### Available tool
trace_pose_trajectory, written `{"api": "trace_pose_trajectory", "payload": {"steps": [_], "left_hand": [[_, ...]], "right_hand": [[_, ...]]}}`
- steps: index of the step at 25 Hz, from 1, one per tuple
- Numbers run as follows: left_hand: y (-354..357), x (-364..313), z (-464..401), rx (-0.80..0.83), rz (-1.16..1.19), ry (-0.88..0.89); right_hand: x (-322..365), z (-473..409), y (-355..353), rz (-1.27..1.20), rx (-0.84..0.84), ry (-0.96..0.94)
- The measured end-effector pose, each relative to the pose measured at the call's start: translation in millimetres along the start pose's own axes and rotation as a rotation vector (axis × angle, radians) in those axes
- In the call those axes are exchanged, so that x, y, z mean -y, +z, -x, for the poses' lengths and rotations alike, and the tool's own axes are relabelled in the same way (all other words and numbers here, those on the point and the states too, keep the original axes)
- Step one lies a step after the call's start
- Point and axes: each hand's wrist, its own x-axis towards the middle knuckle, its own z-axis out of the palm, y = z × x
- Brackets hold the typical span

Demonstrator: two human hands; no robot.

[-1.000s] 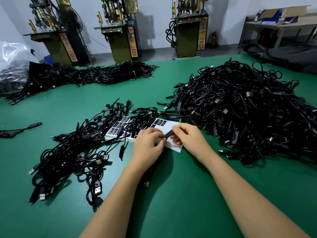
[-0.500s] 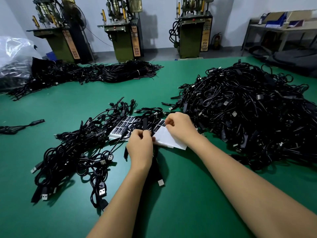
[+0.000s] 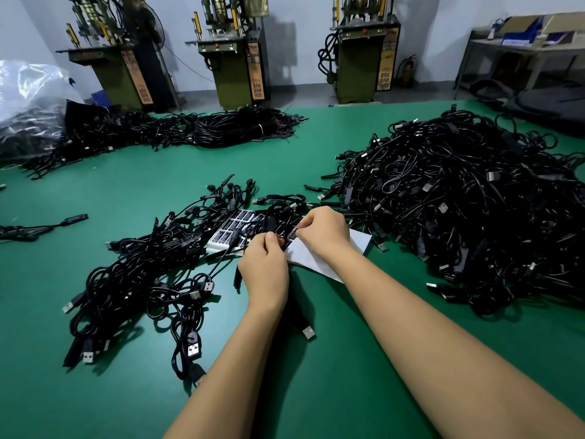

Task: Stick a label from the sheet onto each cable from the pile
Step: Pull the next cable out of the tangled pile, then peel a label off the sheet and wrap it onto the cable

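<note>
Green table (image 3: 348, 391), black cables all over. Big pile (image 3: 468, 204) to the right, smaller heap (image 3: 142, 274) to the left w/ USB plugs sticking out. Label sheet (image 3: 232, 229) lies btwn the two, partly under loose cables; rows of black labels on it, blank white part (image 3: 319, 258) under the right wrist. Left hand (image 3: 264, 269) grips one cable (image 3: 308, 331) in curled fingers, its USB end lying on the table near the forearm. Right hand (image 3: 324, 231) pinches smth small at the sheet, just beside the left fingertips; prob a label, too small to tell. Three machines (image 3: 235, 58) stand at the back wall.
</note>
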Motion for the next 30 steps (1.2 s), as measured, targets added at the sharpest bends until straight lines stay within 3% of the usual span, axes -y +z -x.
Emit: {"api": "trace_pose_trajectory", "payload": {"steps": [9,16,22,30], "left_hand": [[2,5,4,-0.077,-0.253,0.058],[1,4,5,-0.079,-0.263,0.034],[2,3,5,-0.077,-0.274,0.034],[1,3,7,-0.067,-0.268,0.043]], "right_hand": [[3,-7,3,-0.062,0.008,0.121],[-4,-5,-1,-0.178,0.033,0.09],[-1,-4,2,-0.159,-0.01,0.117],[5,-11,2,-0.107,0.058,0.192]]}}
